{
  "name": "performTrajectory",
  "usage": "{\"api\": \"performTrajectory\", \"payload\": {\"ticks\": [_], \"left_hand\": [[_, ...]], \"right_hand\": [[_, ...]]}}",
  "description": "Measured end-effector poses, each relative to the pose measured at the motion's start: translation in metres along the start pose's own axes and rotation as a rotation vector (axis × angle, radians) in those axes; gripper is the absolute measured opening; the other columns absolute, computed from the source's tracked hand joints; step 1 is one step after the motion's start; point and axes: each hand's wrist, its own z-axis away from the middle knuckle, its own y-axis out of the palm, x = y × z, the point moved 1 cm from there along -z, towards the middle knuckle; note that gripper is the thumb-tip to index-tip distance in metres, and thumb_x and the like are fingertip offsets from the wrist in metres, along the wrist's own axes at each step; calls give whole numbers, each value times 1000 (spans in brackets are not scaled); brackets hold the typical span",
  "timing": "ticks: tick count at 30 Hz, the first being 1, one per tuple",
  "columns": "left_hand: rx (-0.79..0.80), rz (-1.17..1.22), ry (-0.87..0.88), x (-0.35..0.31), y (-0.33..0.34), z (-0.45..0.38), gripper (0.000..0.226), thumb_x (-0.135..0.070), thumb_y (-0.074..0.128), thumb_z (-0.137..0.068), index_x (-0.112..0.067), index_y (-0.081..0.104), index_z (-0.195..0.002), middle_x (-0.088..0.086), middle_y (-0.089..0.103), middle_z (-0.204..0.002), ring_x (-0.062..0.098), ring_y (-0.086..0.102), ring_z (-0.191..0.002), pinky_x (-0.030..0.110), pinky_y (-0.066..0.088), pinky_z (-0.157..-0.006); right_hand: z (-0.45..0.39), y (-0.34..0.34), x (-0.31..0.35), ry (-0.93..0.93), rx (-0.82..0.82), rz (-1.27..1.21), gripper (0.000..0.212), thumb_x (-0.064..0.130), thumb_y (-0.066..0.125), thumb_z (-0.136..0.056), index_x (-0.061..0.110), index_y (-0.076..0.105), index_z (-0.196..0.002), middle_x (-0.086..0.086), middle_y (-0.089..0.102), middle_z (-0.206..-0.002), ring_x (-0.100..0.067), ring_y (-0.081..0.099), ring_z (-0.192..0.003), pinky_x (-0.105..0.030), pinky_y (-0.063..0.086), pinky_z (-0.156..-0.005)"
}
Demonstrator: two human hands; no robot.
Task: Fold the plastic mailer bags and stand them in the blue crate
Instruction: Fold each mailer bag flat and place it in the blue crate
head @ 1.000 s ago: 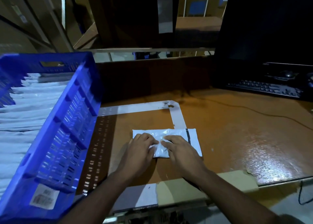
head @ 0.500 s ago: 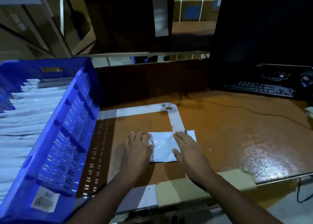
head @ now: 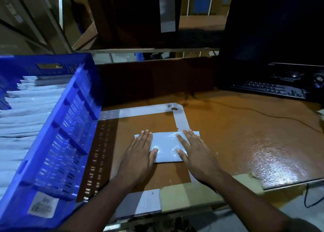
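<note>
Both bare forearms reach forward from the lower edge of view, converging slightly. The left hand [head: 140, 153] lies palm down, fingers straight and close together, thumb angled inward. The right hand [head: 194, 153] mirrors it (palm down too), fingers extended flat, thumb pointing toward the left hand. The two hands stay apart, not touching.

Folded mailer bag [head: 166, 146] flat on table [head: 245, 135], near front edge. Left hand [head: 139, 154] on its left end, right hand [head: 196, 152] on its right. Crate [head: 57, 135] left of bag, folded bags [head: 26, 112] standing inside. Keyboard [head: 270, 89] and monitor [head: 273, 24] behind, right.
</note>
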Motion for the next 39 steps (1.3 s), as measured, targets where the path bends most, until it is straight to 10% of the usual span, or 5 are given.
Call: {"api": "performTrajectory", "payload": {"ticks": [19,30,34,39], "left_hand": [[29,-143,-30,-1,-3,10,79,-66,-2,-96,-25,3,-163,-4,0,-170,18,-5,-157,47,-6,-126],[2,-178,-99,-9,-15,4,95,-77,-9,-87,-19,-4,-162,-3,-12,-168,13,-17,-154,46,-16,-124],[55,-93,144,-28,-13,-8,87,-68,-17,-90,-24,0,-162,-10,-12,-166,7,-13,-154,34,-10,-125],[48,-153,165,-28,2,-10,71,-58,3,-104,-20,19,-162,-3,14,-169,11,3,-156,38,1,-127]], "right_hand": [[10,0,-8,38,13,-147,66,64,27,-101,39,10,-159,18,-6,-166,-1,-10,-151,-31,2,-123],[3,-11,4,57,-47,-7,82,78,-6,-90,34,3,-159,11,-8,-164,-7,-16,-151,-41,-13,-123],[-14,2,13,-43,10,79,88,73,-18,-89,31,12,-160,2,3,-168,-18,-4,-155,-46,-8,-122],[-17,15,15,-6,-1,145,69,64,10,-103,27,40,-153,-5,33,-161,-28,28,-150,-52,11,-117]]}}
